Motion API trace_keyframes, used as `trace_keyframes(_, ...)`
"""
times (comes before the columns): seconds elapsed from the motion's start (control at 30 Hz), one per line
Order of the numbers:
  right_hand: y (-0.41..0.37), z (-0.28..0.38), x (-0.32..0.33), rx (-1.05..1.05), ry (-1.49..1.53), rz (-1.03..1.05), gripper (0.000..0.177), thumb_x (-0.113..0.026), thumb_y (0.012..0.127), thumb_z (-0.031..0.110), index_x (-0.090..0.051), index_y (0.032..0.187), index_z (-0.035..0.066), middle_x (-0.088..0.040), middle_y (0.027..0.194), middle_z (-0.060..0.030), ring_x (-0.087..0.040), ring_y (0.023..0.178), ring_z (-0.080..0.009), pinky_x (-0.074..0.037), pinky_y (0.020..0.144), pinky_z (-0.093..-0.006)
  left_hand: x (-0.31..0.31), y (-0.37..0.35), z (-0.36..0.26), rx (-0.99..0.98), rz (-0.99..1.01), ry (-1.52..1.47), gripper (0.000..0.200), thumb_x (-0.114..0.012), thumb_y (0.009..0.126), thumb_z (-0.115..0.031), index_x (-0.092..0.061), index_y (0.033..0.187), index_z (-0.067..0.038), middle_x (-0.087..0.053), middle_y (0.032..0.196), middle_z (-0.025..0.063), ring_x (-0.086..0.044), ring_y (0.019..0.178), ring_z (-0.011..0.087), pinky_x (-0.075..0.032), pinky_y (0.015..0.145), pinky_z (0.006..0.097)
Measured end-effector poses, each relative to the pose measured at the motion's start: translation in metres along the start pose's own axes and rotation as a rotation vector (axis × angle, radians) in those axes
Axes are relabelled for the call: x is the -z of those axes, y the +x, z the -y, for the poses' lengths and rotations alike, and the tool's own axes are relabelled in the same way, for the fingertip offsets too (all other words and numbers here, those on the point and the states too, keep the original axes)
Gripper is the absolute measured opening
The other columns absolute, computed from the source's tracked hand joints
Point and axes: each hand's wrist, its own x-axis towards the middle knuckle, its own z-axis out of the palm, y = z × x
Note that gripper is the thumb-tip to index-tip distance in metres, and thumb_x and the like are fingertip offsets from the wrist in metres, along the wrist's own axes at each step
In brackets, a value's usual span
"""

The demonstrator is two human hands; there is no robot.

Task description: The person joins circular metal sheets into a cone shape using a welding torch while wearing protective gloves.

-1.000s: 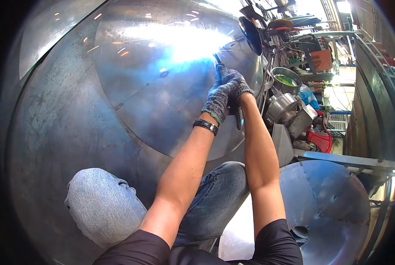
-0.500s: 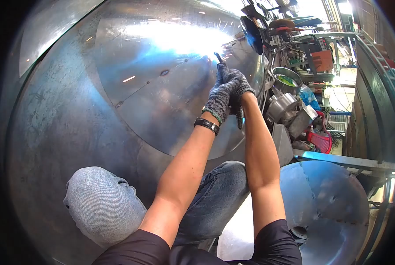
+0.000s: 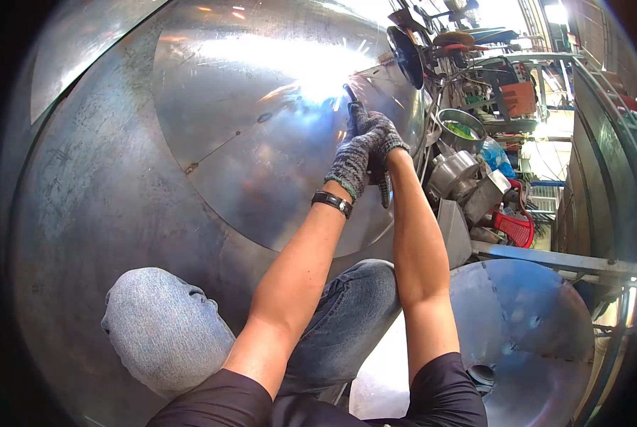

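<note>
Both of my hands wear grey knitted gloves and are closed together around a welding torch (image 3: 350,92). My left hand (image 3: 352,153), with a black watch at the wrist, wraps the torch from the left. Pressed against it on the right is my right hand (image 3: 382,134), also closed. Most of the torch is hidden by the gloves; only its dark, slim neck shows above them. A bright arc with flying sparks burns at its tip, on a large round sheet-metal disc (image 3: 261,192). A thin seam with small weld spots (image 3: 237,133) runs across the disc.
Bent jeans-clad knees (image 3: 165,331) are under my arms. On the right stand a metal pot (image 3: 462,128), a red plastic basket (image 3: 516,226) and cluttered tools. A second round metal piece (image 3: 525,320) lies lower right, beside a metal rail (image 3: 567,260).
The glare over the disc has shrunk and the sparks fly in a different pattern. My hands and the torch have stayed almost in the same place.
</note>
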Motion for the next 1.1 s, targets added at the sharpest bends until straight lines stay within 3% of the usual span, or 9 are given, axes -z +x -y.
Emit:
trace_keyframes(0.1, 0.002, 0.001, -0.001, -0.001, -0.097, -0.048, 0.055, -0.052, 0.109, 0.051, -0.072, 0.11, 0.0, -0.075, 0.101, -0.0257, -0.071, 0.098, -0.0427, -0.055, 0.086, -0.0446, -0.002, -0.003, -0.003, 0.029, -0.017, 0.016, 0.054, -0.08, 0.095, -0.032, -0.06, 0.144, -0.02, -0.07, 0.123, 0.0077, -0.068, 0.11, 0.0288, -0.055, 0.088, 0.061)
trace_keyframes(0.17, 0.006, -0.002, -0.001, 0.08, -0.101, 0.058, 0.062, -0.042, 0.109, 0.056, -0.067, 0.127, 0.002, -0.072, 0.118, -0.0291, -0.066, 0.117, -0.0472, -0.053, 0.096, -0.0507, 0.0, 0.001, 0.0, 0.003, -0.019, 0.027, 0.056, -0.08, 0.095, -0.032, -0.058, 0.145, -0.02, -0.07, 0.125, 0.0084, -0.067, 0.113, 0.0286, -0.055, 0.089, 0.0601)
trace_keyframes(0.27, 0.001, 0.001, -0.005, 0.16, -0.066, 0.03, 0.057, -0.04, 0.111, 0.052, -0.065, 0.131, 0.005, -0.071, 0.12, -0.0279, -0.066, 0.118, -0.0462, -0.053, 0.096, -0.0513, -0.006, -0.006, -0.001, -0.055, -0.037, 0.011, 0.056, -0.08, 0.095, -0.031, -0.059, 0.146, -0.021, -0.07, 0.126, 0.0078, -0.067, 0.114, 0.028, -0.055, 0.089, 0.0581)
trace_keyframes(0.5, -0.021, 0.023, 0.016, 0.084, -0.217, 0.057, 0.06, -0.04, 0.111, 0.054, -0.066, 0.128, 0.002, -0.071, 0.117, -0.0283, -0.068, 0.113, -0.047, -0.055, 0.094, -0.0499, -0.008, -0.007, -0.001, -0.049, -0.035, 0.001, 0.055, -0.08, 0.095, -0.029, -0.06, 0.146, -0.019, -0.071, 0.124, 0.0065, -0.068, 0.111, 0.0275, -0.057, 0.091, 0.0523)
trace_keyframes(0.57, -0.009, 0.022, 0.013, -0.138, -0.056, 0.102, 0.065, -0.041, 0.11, 0.057, -0.068, 0.124, 0.0, -0.072, 0.116, -0.0288, -0.068, 0.112, -0.0464, -0.055, 0.093, -0.0493, -0.006, -0.003, 0.001, -0.048, -0.027, -0.054, 0.057, -0.08, 0.094, -0.027, -0.06, 0.146, -0.02, -0.072, 0.124, 0.0065, -0.069, 0.111, 0.0273, -0.057, 0.091, 0.0507)
trace_keyframes(0.7, -0.006, 0.009, 0.006, 0.017, -0.078, -0.022, 0.076, -0.043, 0.106, 0.067, -0.071, 0.116, -0.003, -0.075, 0.107, -0.0282, -0.071, 0.107, -0.0464, -0.055, 0.09, -0.0515, -0.008, -0.006, -0.003, -0.026, -0.038, -0.056, 0.059, -0.083, 0.091, -0.022, -0.061, 0.145, -0.023, -0.072, 0.125, 0.0067, -0.069, 0.111, 0.0262, -0.056, 0.092, 0.0502)
trace_keyframes(0.93, -0.007, 0.006, 0.008, -0.002, 0.059, 0.048, 0.078, -0.042, 0.106, 0.068, -0.072, 0.115, -0.004, -0.075, 0.107, -0.0276, -0.072, 0.107, -0.0453, -0.056, 0.091, -0.0508, -0.013, -0.003, 0.0, -0.049, -0.145, -0.076, 0.064, -0.085, 0.089, -0.023, -0.059, 0.147, -0.024, -0.071, 0.127, 0.0062, -0.068, 0.113, 0.0274, -0.055, 0.092, 0.0532)
trace_keyframes(1.0, 0.029, -0.028, -0.018, 0.048, -0.036, 0.043, 0.078, -0.041, 0.107, 0.067, -0.072, 0.116, -0.004, -0.075, 0.108, -0.0282, -0.072, 0.109, -0.046, -0.055, 0.092, -0.0509, -0.004, 0.006, 0.007, -0.093, -0.068, -0.075, 0.065, -0.085, 0.089, -0.023, -0.059, 0.148, -0.024, -0.071, 0.127, 0.0065, -0.068, 0.113, 0.0285, -0.054, 0.093, 0.0541)
trace_keyframes(1.1, 0.005, 0.003, 0.001, 0.005, -0.096, 0.053, 0.078, -0.04, 0.107, 0.066, -0.071, 0.119, -0.005, -0.075, 0.111, -0.0294, -0.07, 0.113, -0.0465, -0.055, 0.094, -0.0512, -0.007, -0.001, 0.002, -0.109, -0.028, -0.051, 0.068, -0.085, 0.089, -0.024, -0.056, 0.151, -0.023, -0.07, 0.13, 0.0076, -0.068, 0.114, 0.0304, -0.054, 0.093, 0.0556)
